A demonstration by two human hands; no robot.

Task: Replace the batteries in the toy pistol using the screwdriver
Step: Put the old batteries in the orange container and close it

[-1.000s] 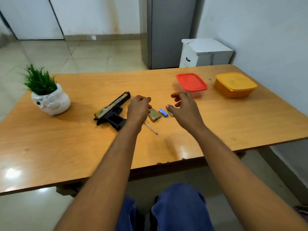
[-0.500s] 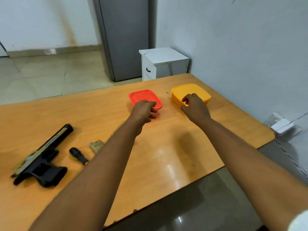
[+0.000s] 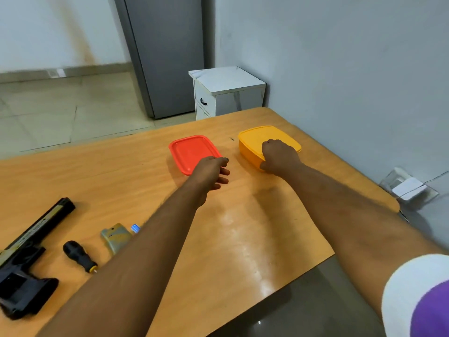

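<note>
A person's 2 bare arms reach across a wooden table (image 3: 255,234); the left hand (image 3: 211,171) rests at the near corner of a red-lidded box (image 3: 192,153), fingers loosely curled, holding nothing visible; the right hand (image 3: 279,155) curls over the near edge of a yellow box (image 3: 264,138), though how firmly it clamps I cannot tell. The toy pistol (image 3: 24,261), screwdriver (image 3: 79,255), battery cover (image 3: 116,237) and 1 blue battery (image 3: 135,228) lie far left, untouched. Risk: a left forearm sweeping back could knock the battery off the table; a tight lid could jerk the box. Box contents are hidden; the pistol is cut off at the frame edge.
</note>
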